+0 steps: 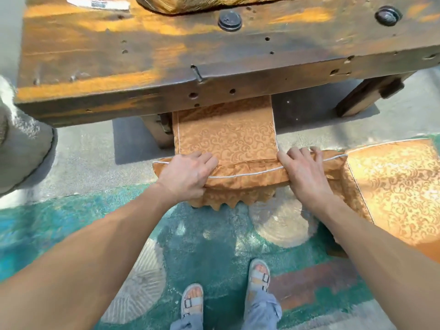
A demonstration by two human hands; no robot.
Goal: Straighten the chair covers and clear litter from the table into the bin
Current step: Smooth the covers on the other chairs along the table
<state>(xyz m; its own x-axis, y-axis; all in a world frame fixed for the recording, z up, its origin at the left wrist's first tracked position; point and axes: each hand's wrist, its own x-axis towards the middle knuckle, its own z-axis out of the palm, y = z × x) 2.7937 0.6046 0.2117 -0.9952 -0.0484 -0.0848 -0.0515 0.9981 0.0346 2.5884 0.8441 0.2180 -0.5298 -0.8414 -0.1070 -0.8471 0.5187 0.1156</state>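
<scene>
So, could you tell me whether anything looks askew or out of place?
The chair cover is rumpled along its near edge, its white piping sagging between the left hand and right hand holding it. A black lid and a white wrapper lie loose on the table.

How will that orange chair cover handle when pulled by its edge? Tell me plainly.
Probably floppy: the chair cover sags and bunches between the left hand and right hand. Likely light, since its ruffled skirt hangs in loose pleats. Its glossy weave may slip, so grip the white piping.
</scene>
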